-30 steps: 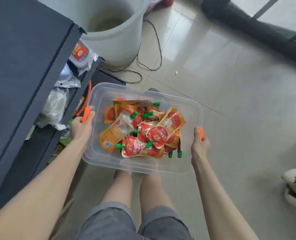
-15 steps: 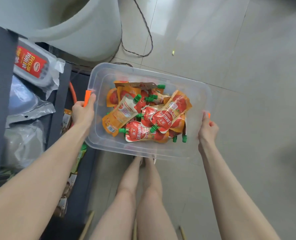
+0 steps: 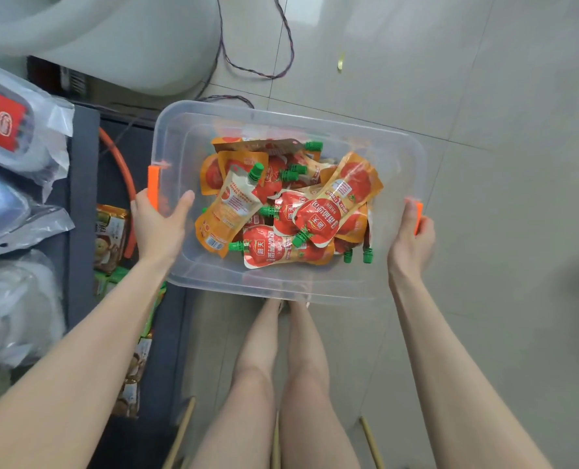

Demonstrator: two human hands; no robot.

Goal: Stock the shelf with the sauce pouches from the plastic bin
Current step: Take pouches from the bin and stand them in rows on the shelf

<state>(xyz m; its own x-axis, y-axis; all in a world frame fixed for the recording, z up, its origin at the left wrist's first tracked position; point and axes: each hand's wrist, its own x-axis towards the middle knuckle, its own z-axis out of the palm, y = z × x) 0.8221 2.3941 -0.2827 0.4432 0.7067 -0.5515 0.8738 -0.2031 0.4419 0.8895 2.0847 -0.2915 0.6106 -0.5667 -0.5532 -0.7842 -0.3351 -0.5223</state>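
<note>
Clear plastic bin (image 3: 179,130) of sauce pouches (image 3: 318,211)
Grasped at its orange clips (image 3: 153,187) by left hand (image 3: 157,228) and right hand (image 3: 411,238); one label (image 3: 283,253) reads 番茄沙司

Small shop or storeroom, dark shelf (image 3: 82,204) of packaged goods (image 3: 5,121), tiled floor (image 3: 504,170)

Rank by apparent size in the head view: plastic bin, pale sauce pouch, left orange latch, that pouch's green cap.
1. plastic bin
2. pale sauce pouch
3. left orange latch
4. green cap, close to the latch but shorter
</note>
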